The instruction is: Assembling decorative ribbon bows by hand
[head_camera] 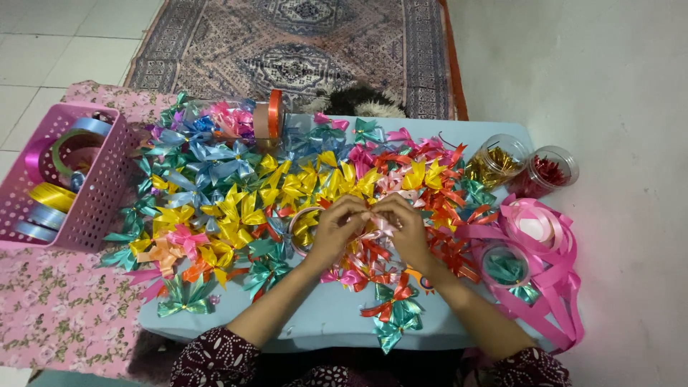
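Observation:
My left hand [337, 228] and my right hand [407, 228] meet fingertip to fingertip over the middle of a light blue board [322, 315]. Together they pinch a small pale pink ribbon bow [378, 228]. Under and around the hands lies a thick spread of finished ribbon bows: yellow ones [244, 208] to the left, orange and red ones [444, 193] to the right, blue ones [208, 154] farther back. A teal and orange bow [394, 315] lies near the front edge between my forearms.
A pink plastic basket [100, 193] with ribbon rolls stands at the left on a floral cloth [57, 308]. Loose pink ribbon [545, 236] coils at the right. Two clear jars [523, 168] stand behind it. An orange ribbon roll [269, 115] stands at the back, before a patterned rug [301, 50].

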